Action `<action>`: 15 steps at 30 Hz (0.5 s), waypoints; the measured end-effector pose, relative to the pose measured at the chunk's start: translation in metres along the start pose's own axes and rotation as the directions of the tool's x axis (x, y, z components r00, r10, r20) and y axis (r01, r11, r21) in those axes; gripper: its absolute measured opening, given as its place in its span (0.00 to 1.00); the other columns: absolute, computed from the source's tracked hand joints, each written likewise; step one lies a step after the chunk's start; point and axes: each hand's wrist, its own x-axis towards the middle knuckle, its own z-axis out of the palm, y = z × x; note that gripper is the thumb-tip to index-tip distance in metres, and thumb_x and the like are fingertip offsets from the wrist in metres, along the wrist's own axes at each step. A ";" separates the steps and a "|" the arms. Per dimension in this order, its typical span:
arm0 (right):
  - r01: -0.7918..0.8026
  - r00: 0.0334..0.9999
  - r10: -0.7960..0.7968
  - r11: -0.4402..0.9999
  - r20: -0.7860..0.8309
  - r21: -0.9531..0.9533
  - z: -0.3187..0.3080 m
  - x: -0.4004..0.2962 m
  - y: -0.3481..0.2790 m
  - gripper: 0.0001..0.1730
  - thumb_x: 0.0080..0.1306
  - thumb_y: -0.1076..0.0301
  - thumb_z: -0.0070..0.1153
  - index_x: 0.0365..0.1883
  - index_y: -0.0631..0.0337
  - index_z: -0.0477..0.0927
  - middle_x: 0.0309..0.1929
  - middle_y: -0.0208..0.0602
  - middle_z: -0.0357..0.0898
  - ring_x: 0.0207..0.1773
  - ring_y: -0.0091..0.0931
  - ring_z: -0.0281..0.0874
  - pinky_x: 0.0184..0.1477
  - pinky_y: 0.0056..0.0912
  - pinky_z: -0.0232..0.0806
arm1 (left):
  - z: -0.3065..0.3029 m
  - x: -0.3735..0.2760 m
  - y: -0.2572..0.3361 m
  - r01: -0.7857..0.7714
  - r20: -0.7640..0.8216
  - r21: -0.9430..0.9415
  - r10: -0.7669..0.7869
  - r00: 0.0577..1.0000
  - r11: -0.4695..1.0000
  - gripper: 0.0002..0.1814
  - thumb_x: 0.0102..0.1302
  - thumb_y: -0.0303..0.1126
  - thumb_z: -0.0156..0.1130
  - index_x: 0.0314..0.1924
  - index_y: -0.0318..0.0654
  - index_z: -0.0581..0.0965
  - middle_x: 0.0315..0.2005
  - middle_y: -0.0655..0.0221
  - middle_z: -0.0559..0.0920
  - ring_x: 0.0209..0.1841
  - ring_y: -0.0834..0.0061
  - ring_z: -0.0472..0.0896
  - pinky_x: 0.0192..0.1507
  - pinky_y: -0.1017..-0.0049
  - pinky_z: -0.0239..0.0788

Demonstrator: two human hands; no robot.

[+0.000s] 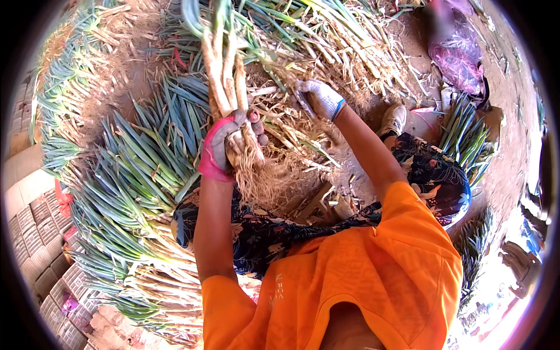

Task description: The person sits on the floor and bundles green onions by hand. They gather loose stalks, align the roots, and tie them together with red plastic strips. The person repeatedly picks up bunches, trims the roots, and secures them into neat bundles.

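Note:
My left hand [223, 144], in a pink and grey glove, grips a bunch of long green onions [225, 74] near the root end. Their stringy roots [258, 179] hang toward me, while the green tops point away and run out at the upper edge. To the right, my right hand [321, 98] wears a white knit glove with a blue cuff. Its fingers close around a blurred, withered stalk [302, 100], apart from the bunch. Beneath both hands lie loose dry leaves and stripped stalks [284, 131] on the ground.
Green onions [148, 175] lie in a thick row at my left, and a large heap [350, 48] spreads ahead. Stacked printed cartons [43, 223] line the far left. A purple plastic bag [457, 57] is at upper right, with more onions [463, 131] beside my right knee.

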 end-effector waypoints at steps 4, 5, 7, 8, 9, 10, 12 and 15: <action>-0.085 0.992 0.055 0.959 -0.116 -0.272 0.033 -0.021 0.005 0.12 0.63 0.72 0.51 0.44 0.67 0.71 0.30 0.37 0.75 0.29 0.25 0.75 0.31 0.30 0.74 | -0.018 0.003 0.006 0.003 0.174 -0.092 0.013 0.985 0.996 0.22 0.62 0.34 0.54 0.55 0.32 0.68 0.39 0.66 0.75 0.41 0.67 0.75 0.42 0.64 0.73; -0.152 0.987 0.103 0.846 -0.123 -0.511 0.039 -0.027 0.008 0.14 0.63 0.70 0.53 0.46 0.65 0.71 0.31 0.37 0.75 0.29 0.24 0.75 0.29 0.29 0.74 | -0.010 -0.005 0.010 -0.026 0.146 -0.057 0.034 0.989 0.998 0.23 0.65 0.35 0.53 0.58 0.32 0.66 0.37 0.69 0.74 0.39 0.71 0.73 0.42 0.66 0.72; -0.383 0.896 0.360 0.332 -0.259 -0.862 0.082 -0.045 0.013 0.16 0.65 0.65 0.52 0.49 0.63 0.74 0.28 0.36 0.73 0.26 0.21 0.70 0.27 0.26 0.70 | 0.012 -0.012 0.021 -0.129 0.262 -0.092 0.149 0.954 0.987 0.26 0.68 0.36 0.52 0.62 0.32 0.62 0.35 0.73 0.71 0.33 0.77 0.68 0.38 0.73 0.68; -0.202 0.920 0.362 0.117 -0.148 -0.972 0.052 -0.044 0.046 0.16 0.66 0.61 0.49 0.47 0.62 0.76 0.27 0.36 0.74 0.27 0.22 0.70 0.32 0.30 0.71 | 0.016 -0.013 0.030 -0.120 0.361 -0.157 0.170 0.917 0.980 0.29 0.68 0.36 0.52 0.65 0.32 0.59 0.32 0.77 0.69 0.29 0.82 0.62 0.33 0.78 0.59; -0.079 0.935 0.337 -0.106 -0.111 -0.991 0.041 -0.052 0.065 0.17 0.67 0.58 0.45 0.43 0.61 0.78 0.27 0.40 0.77 0.31 0.30 0.76 0.40 0.38 0.73 | 0.018 -0.019 0.039 -0.140 0.403 -0.187 0.206 0.892 0.972 0.29 0.68 0.35 0.52 0.66 0.34 0.57 0.32 0.78 0.68 0.29 0.83 0.59 0.32 0.79 0.54; 0.103 0.923 0.384 -0.329 -0.034 -0.939 0.006 -0.049 0.086 0.18 0.65 0.57 0.45 0.41 0.63 0.78 0.30 0.47 0.79 0.36 0.39 0.79 0.45 0.45 0.72 | 0.023 -0.024 0.046 -0.176 0.390 -0.171 0.230 0.892 0.969 0.30 0.68 0.35 0.52 0.66 0.34 0.57 0.32 0.78 0.68 0.29 0.84 0.59 0.32 0.79 0.55; 0.071 0.905 0.400 -0.479 -0.145 -0.875 -0.008 -0.048 0.097 0.18 0.63 0.58 0.47 0.42 0.62 0.79 0.34 0.49 0.79 0.39 0.43 0.79 0.49 0.46 0.70 | 0.026 -0.040 0.050 -0.248 0.393 -0.162 0.293 0.872 0.955 0.29 0.67 0.36 0.53 0.66 0.36 0.58 0.33 0.77 0.68 0.30 0.83 0.60 0.33 0.78 0.56; -0.004 0.987 0.144 -0.414 -0.069 -0.910 -0.035 -0.027 0.103 0.19 0.62 0.60 0.48 0.47 0.60 0.79 0.43 0.51 0.77 0.44 0.41 0.79 0.50 0.46 0.71 | 0.023 -0.042 0.048 -0.271 0.397 -0.176 0.320 0.860 0.946 0.28 0.67 0.36 0.53 0.65 0.36 0.59 0.34 0.76 0.69 0.31 0.82 0.62 0.34 0.77 0.58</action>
